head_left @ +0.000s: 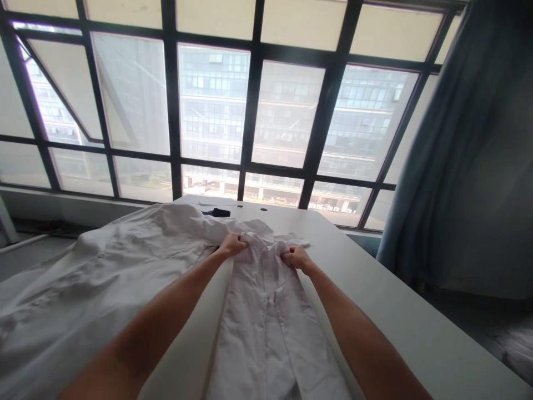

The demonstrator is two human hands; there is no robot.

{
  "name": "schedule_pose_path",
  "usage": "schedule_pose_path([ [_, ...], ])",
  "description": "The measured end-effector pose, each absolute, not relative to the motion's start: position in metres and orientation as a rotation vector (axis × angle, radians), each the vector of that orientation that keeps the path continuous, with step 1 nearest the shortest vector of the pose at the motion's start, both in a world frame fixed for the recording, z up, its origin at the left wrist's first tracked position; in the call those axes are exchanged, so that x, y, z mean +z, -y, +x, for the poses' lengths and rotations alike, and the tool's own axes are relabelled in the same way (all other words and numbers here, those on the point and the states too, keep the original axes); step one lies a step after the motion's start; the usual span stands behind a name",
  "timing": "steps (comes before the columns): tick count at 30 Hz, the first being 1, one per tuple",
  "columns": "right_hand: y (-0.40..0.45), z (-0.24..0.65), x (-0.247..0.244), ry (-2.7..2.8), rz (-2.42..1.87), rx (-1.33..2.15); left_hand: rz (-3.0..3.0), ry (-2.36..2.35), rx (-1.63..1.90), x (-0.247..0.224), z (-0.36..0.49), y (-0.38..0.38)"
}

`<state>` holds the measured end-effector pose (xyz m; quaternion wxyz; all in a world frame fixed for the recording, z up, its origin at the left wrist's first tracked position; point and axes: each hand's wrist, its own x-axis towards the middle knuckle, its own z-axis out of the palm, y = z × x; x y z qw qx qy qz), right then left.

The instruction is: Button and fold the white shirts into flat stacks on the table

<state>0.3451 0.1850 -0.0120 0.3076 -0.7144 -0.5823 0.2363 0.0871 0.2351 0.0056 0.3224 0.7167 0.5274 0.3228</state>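
Observation:
A white cloth garment (270, 333) lies lengthwise in front of me, with creases and a long seam or opening down its middle. My left hand (234, 244) pinches its far end on the left side, fingers closed on the cloth. On the right side of that same end, my right hand (297, 258) grips a bunched fold. Between the two hands the fabric is gathered and slightly raised. Both arms reach forward along either side of the garment. Its near end runs out of view at the bottom.
More crumpled white cloth (125, 266) spreads over the left of the white table (400, 311). A small dark object (216, 213) lies at the table's far end. Beyond stand large framed windows (287, 111); a blue-grey curtain (441, 139) hangs at the right.

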Motion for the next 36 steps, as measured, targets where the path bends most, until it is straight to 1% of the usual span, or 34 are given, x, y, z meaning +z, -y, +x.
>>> schedule_pose_path([
  [5, -0.197, 0.339, 0.031, 1.471, -1.698, 0.472, 2.027, -1.493, 1.090, 0.049, 0.075, -0.250],
  [7, -0.203, 0.330, 0.049, 1.451, -1.688, 0.395, 2.032, -1.577, 1.213, 0.064, 0.075, -0.257],
  [9, -0.205, 0.319, 0.061, 1.484, -1.732, 0.313, 1.965, -1.618, 1.313, 0.069, 0.077, -0.261],
  [11, -0.200, 0.309, 0.062, 1.556, -1.783, 0.269, 1.928, -1.600, 1.334, 0.062, 0.078, -0.259],
  [15, -0.157, 0.302, 0.036, 1.801, -1.810, 0.345, 2.168, -1.413, 1.128, 0.020, 0.068, -0.231],
  [18, -0.105, 0.306, 0.014, 2.023, -1.841, 0.340, 2.417, -1.209, 0.950, -0.008, 0.053, -0.184],
  [20, -0.070, 0.311, 0.008, 2.089, -1.879, 0.302, 2.513, -1.119, 0.859, -0.013, 0.043, -0.143],
  [24, -0.016, 0.321, 0.013, 2.174, -1.908, 0.374, 2.522, -1.026, 0.605, 0.001, 0.026, -0.062],
  [27, 0.007, 0.329, 0.019, 2.232, -1.916, 0.460, 2.490, -0.937, 0.381, 0.017, 0.013, -0.018],
  [31, 0.027, 0.339, 0.021, 2.229, -1.947, 0.528, 2.440, -0.876, 0.064, 0.030, -0.004, 0.016],
  [36, 0.048, 0.352, 0.021, 2.223, -1.946, 0.653, 2.424, -0.909, -0.097, 0.038, -0.011, 0.044],
])
